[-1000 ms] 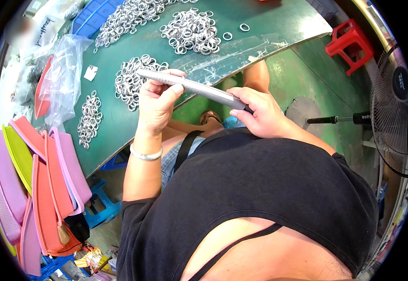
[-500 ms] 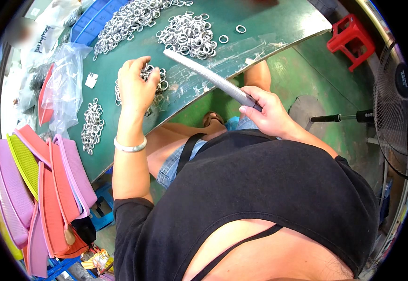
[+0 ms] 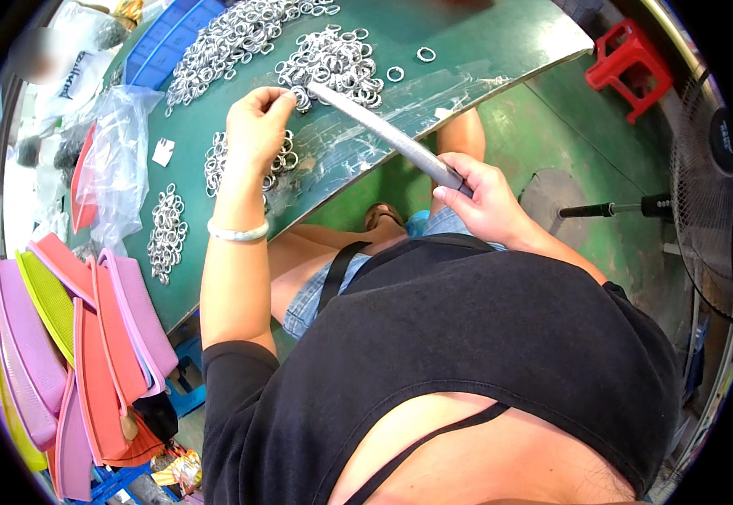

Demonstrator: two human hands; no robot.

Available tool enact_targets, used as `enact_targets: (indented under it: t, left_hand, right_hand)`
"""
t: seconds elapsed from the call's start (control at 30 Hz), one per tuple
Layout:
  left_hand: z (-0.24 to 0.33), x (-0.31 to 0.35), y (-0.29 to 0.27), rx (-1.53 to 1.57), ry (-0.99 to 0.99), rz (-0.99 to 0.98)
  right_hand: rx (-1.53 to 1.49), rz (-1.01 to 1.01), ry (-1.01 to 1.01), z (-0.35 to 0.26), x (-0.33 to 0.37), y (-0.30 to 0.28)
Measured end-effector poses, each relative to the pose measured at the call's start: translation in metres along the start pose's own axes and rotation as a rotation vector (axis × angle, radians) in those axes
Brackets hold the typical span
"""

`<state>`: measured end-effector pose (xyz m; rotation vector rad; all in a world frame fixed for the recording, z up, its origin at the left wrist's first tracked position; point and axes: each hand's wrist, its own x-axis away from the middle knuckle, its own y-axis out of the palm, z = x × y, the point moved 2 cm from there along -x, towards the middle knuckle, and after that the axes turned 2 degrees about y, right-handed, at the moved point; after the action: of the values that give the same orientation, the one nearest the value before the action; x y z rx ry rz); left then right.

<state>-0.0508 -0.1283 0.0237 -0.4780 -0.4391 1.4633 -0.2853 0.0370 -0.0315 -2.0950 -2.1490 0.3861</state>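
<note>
Across green tabletop, shiny ring heaps, one partly hidden behind left hand; blue crate, crinkled clear bag leftward. Right hand grips smooth, tapered metal rod by dark end, over tabletop edge; left fingertips pinch ring beside rod's tip.

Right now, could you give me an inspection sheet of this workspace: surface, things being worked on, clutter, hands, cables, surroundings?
Surface: green table, scuffed toward its near edge.
Things: tapered metal rod; piles of metal rings; two loose rings apart from the piles.
Clutter: white scrap, clear plastic bag, blue crate.
Hands: left hand seems to pinch a ring near the rod's tip; right hand grips the rod's dark end.
Cables: nothing seen for certain.
Surroundings: red stool and standing fan to the right; purple, orange and lime plastic pieces piled left.
</note>
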Motion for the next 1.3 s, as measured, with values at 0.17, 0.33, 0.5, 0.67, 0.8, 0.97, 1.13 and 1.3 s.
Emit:
enact_targets:
  t: [0.17,0.33,0.5,0.67,0.8,0.97,1.13,1.3]
  left_hand:
    - [0.000,0.011,-0.006,0.646,-0.041,-0.205]
    - [0.001,0.020,-0.005,0.769,0.004,-0.266]
    - [0.003,0.032,0.000,0.900,-0.001,-0.360]
    - [-0.002,0.047,0.009,0.924,0.003,-0.434]
    - [0.000,0.074,0.031,1.021,-0.044,-0.417]
    - [-0.001,0.083,0.031,0.989,-0.038,-0.324]
    - [-0.009,0.086,0.034,1.038,-0.042,-0.310]
    - [-0.012,0.090,0.035,1.010,-0.005,-0.263]
  right_hand:
    - [0.059,-0.037,-0.016,-0.007,-0.003,0.002]
    - [0.099,-0.063,-0.033,-0.015,-0.003,0.004]
    - [0.114,-0.034,-0.052,-0.015,-0.002,0.004]
    - [0.097,-0.043,-0.035,-0.021,-0.001,0.005]
    - [0.187,-0.044,-0.190,-0.025,-0.007,0.008]
    - [0.271,-0.013,-0.226,-0.026,-0.005,0.006]
    - [0.328,0.013,-0.279,-0.024,-0.004,0.008]
    - [0.389,0.029,-0.302,-0.025,-0.003,0.009]
